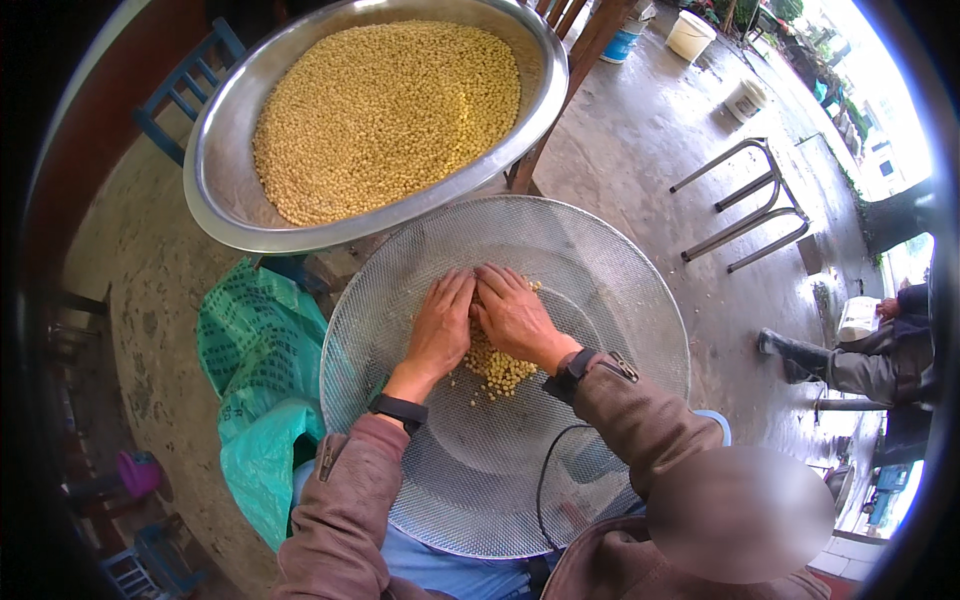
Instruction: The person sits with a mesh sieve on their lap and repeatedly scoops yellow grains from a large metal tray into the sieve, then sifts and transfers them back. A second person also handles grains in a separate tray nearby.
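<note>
A wide wire-mesh sieve (480, 450) rests on my lap. In it lies a small heap of yellow soybeans (504, 373), a few of them scattered loose. My left hand (444, 322) and my right hand (517, 311) lie palm down over the far part of this heap. Their fingertips nearly meet, and soybeans show in the gap between them. The palms are hidden, so I cannot tell whether beans are held under them. Beyond the sieve, a large steel basin (225, 172) holds a broad mass of soybeans (390, 120).
A green woven plastic sack (259, 352) lies left of the sieve. A blue chair (184, 86) stands behind the basin. To the right, a metal-legged stool (750, 202) lies tipped over. Buckets (690, 36) stand farther off, and a seated person (870, 367) is at the right edge.
</note>
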The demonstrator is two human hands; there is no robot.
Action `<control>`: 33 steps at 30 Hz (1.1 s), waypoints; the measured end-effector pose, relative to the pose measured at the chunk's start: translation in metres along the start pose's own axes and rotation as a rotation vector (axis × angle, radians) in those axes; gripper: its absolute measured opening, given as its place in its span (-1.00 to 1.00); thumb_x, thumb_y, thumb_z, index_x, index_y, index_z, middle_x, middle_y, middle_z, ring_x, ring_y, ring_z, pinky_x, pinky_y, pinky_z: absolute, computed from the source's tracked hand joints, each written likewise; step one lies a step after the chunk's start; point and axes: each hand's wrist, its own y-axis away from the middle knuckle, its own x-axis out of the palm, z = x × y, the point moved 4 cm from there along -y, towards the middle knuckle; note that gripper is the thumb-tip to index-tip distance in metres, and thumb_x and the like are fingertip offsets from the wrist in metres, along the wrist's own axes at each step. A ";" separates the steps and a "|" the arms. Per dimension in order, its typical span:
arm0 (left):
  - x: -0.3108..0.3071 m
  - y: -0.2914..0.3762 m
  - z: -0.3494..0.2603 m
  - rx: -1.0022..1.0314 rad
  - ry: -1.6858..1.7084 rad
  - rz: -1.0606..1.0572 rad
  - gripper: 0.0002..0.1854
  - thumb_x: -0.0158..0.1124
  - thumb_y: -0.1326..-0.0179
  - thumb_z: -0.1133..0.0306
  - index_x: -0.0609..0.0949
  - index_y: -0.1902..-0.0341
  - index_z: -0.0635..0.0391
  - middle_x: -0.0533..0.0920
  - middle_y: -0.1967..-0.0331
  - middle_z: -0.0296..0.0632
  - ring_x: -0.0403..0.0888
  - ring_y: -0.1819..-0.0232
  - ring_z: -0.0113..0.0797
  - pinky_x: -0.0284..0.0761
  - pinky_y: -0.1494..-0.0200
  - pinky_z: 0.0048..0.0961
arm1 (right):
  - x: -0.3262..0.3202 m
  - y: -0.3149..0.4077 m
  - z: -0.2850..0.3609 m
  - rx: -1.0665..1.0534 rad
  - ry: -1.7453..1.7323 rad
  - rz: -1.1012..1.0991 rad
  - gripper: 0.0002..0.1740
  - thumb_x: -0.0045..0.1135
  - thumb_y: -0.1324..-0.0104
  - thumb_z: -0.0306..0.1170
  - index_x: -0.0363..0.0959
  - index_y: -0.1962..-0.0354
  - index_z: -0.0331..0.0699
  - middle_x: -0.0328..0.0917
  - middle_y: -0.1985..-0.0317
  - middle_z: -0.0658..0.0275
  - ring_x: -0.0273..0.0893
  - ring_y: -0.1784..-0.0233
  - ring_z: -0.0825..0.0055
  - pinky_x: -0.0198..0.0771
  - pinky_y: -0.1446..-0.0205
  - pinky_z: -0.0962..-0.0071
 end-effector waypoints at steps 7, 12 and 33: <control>0.003 0.013 -0.017 0.062 0.101 -0.062 -0.65 0.05 -0.16 0.55 0.50 -0.06 0.29 0.51 -0.09 0.04 0.40 -0.20 0.05 0.29 -0.28 -0.09 | -0.019 0.032 -0.007 0.041 -0.057 0.020 -0.56 0.07 -0.21 -0.38 0.38 -0.02 -0.41 0.32 -0.13 -0.07 0.29 -0.22 -0.01 0.23 -0.31 0.13; -0.002 0.020 -0.010 -0.081 -0.237 -0.223 -0.59 0.04 -0.25 0.40 0.42 -0.14 0.33 0.39 -0.18 0.14 0.28 -0.27 0.12 0.12 -0.35 0.07 | -0.021 0.038 -0.029 0.192 0.106 -0.055 -0.49 0.01 -0.28 -0.33 0.28 -0.15 -0.38 0.19 -0.25 -0.11 0.07 -0.39 -0.08 0.00 -0.45 0.06; 0.009 0.014 -0.014 0.014 -0.074 0.067 -0.46 -0.06 -0.36 0.26 0.24 -0.36 0.22 0.18 -0.39 0.08 0.10 -0.42 0.06 -0.05 -0.42 0.04 | -0.012 0.044 0.002 0.071 -0.097 0.059 -0.46 -0.10 -0.35 -0.23 0.26 -0.17 -0.43 0.24 -0.25 -0.09 0.14 -0.37 -0.03 0.01 -0.45 0.08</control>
